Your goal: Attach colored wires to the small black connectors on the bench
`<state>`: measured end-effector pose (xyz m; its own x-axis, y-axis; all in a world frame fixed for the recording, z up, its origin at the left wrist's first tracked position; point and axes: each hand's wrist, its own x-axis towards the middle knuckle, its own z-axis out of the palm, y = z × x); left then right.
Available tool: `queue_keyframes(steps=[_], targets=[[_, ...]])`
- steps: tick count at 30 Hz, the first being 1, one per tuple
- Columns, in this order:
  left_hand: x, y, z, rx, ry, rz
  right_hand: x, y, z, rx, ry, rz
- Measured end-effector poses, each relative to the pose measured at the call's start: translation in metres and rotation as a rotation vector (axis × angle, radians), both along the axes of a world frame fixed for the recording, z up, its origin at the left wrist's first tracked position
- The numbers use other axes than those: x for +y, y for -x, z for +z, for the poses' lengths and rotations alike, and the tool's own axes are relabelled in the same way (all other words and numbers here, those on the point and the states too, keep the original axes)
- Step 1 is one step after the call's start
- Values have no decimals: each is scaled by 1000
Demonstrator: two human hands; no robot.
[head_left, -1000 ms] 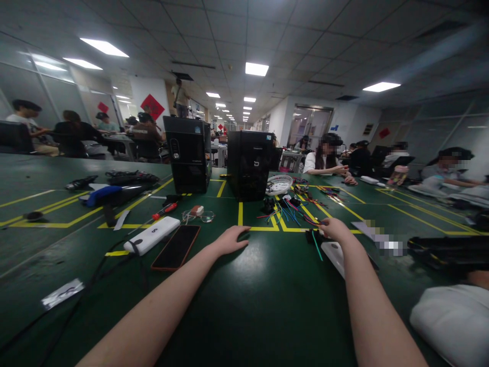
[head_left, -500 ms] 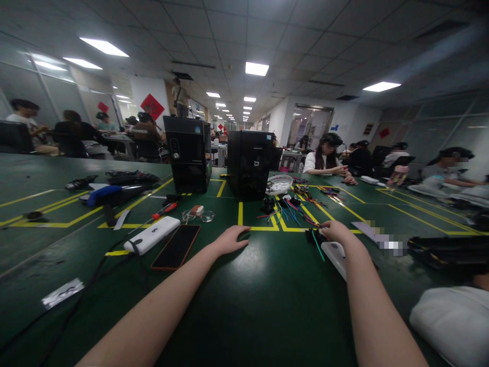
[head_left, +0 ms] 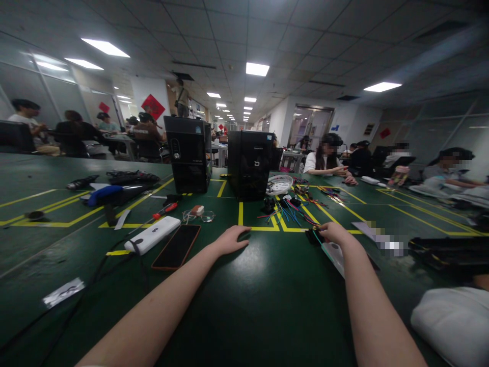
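Note:
My left hand [head_left: 232,239] rests on the green table, thumb and fingers apart, holding nothing. A smartphone [head_left: 177,247] with an orange-brown edge lies to its left. My right hand [head_left: 333,235] has its fingers closed at a small black piece with a green wire [head_left: 317,238]; the fingertips partly hide the grip. Under that wrist lies a white flat object [head_left: 334,257], partly covered by the forearm. Just beyond the right hand spreads a heap of coloured wires [head_left: 292,211] with black connectors.
Two black computer towers [head_left: 188,158] [head_left: 250,165] stand ahead, with a white basket [head_left: 279,184] beside the right one. Leftward lie a white power bank-like block [head_left: 155,234], glasses [head_left: 206,216] and a red-handled screwdriver [head_left: 165,210]. A black tray [head_left: 446,252] lies at right. Co-workers sit around.
The green wire at my right hand has swung from hanging steeply down to slanting over the white object. My right hand has shifted very slightly. My left hand stays put.

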<state>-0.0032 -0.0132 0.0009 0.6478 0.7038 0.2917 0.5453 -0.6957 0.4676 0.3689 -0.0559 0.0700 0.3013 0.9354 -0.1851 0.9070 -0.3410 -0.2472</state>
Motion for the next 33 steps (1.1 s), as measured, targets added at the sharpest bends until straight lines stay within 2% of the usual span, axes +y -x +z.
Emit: queue_keyframes(steps=[7,15,23,26,33], targets=[[-1,-1,1,-5,-2,-2,1,5,1,-130,34,12],[-2,-1,1,-12,-19,-15,5,4,-6,-151,-74,-18],[-1,0,0,-11,-46,-23,7,5,-7,-177,-44,30],[0,1,-2,-11,-53,-28,5,6,-7,-165,-78,32],[5,0,-6,-1,-67,-45,-2,0,-1,-132,-171,-87]])
